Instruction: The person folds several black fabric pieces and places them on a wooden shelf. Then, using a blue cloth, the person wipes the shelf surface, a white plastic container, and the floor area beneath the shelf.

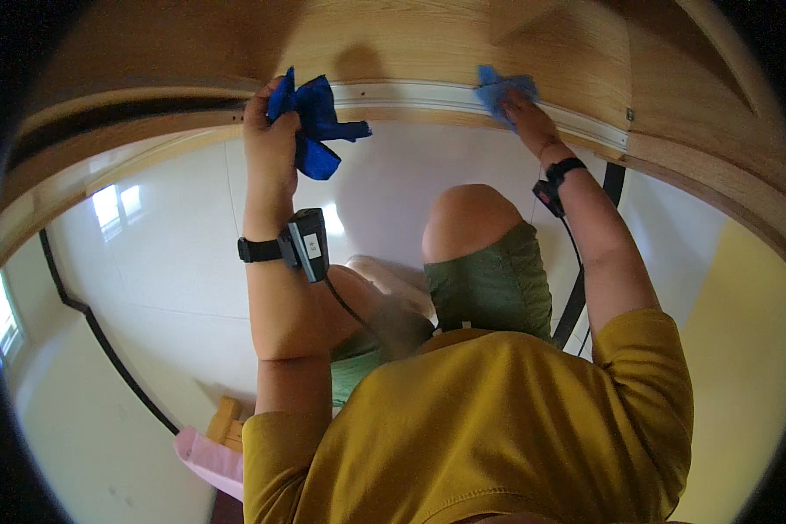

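My left hand (272,141) grips a crumpled dark blue cloth (316,111), whose loose ends stick out to the right. This hand is beside the left part of a white sliding-door track (412,93) on the wooden cabinet's front edge. Farther right, my right hand (527,118) presses a lighter blue cloth (494,88) onto the same track, fingers spread over it. The cloth lies partly across the track and the wooden panel (426,39) behind it. Part of the track on the left is hidden by my left hand and its cloth.
A dark groove (131,118) runs along the cabinet's left side. A wooden side panel (694,78) rises at right. Pale glossy floor tiles (170,262) lie beneath my knees. Behind my left arm are a pink padded item (209,458) and a small wooden piece (226,422).
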{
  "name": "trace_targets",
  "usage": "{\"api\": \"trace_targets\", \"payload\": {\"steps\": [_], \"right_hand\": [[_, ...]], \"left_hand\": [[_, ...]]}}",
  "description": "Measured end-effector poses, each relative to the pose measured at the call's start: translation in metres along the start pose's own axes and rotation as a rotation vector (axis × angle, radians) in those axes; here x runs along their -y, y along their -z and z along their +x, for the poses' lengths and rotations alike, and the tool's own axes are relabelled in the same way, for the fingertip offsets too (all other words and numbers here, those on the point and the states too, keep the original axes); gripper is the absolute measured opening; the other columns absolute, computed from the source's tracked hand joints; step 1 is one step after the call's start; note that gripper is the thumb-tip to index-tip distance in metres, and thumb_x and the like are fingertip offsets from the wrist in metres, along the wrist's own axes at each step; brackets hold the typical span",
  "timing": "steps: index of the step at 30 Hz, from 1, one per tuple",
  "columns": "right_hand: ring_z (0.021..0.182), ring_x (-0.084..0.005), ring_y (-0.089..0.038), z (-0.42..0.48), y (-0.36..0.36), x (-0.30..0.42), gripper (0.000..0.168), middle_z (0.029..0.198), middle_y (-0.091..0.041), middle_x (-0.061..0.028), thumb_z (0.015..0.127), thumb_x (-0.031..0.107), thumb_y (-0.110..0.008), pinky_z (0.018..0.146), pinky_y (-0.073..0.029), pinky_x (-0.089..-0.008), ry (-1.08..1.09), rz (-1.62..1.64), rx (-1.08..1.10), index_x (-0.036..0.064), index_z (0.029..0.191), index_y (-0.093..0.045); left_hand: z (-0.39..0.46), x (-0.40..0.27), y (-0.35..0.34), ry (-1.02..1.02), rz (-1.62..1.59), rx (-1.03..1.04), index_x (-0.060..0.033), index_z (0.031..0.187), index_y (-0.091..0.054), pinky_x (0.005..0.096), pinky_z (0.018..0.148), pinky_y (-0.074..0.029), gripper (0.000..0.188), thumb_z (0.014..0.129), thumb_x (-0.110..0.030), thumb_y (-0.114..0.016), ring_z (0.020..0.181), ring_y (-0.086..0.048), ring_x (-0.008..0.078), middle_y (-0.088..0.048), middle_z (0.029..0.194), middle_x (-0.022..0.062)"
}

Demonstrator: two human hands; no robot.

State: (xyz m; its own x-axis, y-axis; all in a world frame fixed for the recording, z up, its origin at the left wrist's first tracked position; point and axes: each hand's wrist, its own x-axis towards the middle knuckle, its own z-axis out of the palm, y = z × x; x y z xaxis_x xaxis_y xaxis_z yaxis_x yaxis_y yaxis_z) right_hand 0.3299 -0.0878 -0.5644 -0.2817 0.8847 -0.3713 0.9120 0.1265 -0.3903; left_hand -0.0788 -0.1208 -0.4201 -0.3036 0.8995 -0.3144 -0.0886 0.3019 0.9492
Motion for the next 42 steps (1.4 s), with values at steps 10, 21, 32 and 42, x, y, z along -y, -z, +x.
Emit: {"api": "trace_targets", "payload": {"steps": [10,21,32,42], "right_hand": [[0.123,-0.0305,-0.046,0.081,-0.054,0.082,0.042,0.138,-0.046,-0.0074,0.085,0.005,-0.049,0.102,-0.04,-0.0374,0.798,-0.199,-0.154,0.02,0.124,-0.056],[0.138,-0.0222,-0.029,0.101,-0.113,0.133,0.046,0.151,-0.028,-0.0073,0.094,0.014,-0.038,0.11,-0.029,-0.0349,0.665,-0.372,0.132,0.015,0.14,-0.039],[0.131,-0.0275,-0.038,-0.001,-0.044,0.043,0.048,0.144,-0.038,-0.0113,0.09,0.013,-0.042,0.11,-0.03,-0.0374,0.318,-0.234,0.106,0.011,0.138,-0.04],[0.131,-0.029,-0.038,-0.101,0.04,0.021,0.047,0.146,-0.035,-0.0107,0.093,0.022,-0.045,0.107,-0.034,-0.0367,-0.094,-0.311,0.082,0.019,0.139,-0.041]], "left_hand": [[-0.017,-0.002,-0.001,-0.095,0.144,-0.255,-0.0057,0.126,-0.05,0.0328,0.084,-0.05,0.049,0.078,0.005,-0.048,0.097,-0.059,0.0216,-0.059,0.113,0.0137],[-0.01,0.027,-0.037,-0.148,0.116,-0.06,-0.0047,0.118,-0.056,0.0314,0.089,-0.046,0.049,0.072,0.01,-0.048,0.101,-0.057,0.0218,-0.059,0.113,0.0104],[0.002,0.001,-0.051,0.072,-0.165,0.134,-0.0017,0.121,-0.054,0.0252,0.073,-0.047,0.047,0.075,0.005,-0.047,0.082,-0.055,0.0146,-0.06,0.101,0.0084],[-0.027,-0.021,-0.071,0.114,-0.246,0.277,-0.002,0.119,-0.055,0.0242,0.068,-0.047,0.046,0.075,0.006,-0.046,0.077,-0.055,0.0144,-0.06,0.096,0.0071]]}}
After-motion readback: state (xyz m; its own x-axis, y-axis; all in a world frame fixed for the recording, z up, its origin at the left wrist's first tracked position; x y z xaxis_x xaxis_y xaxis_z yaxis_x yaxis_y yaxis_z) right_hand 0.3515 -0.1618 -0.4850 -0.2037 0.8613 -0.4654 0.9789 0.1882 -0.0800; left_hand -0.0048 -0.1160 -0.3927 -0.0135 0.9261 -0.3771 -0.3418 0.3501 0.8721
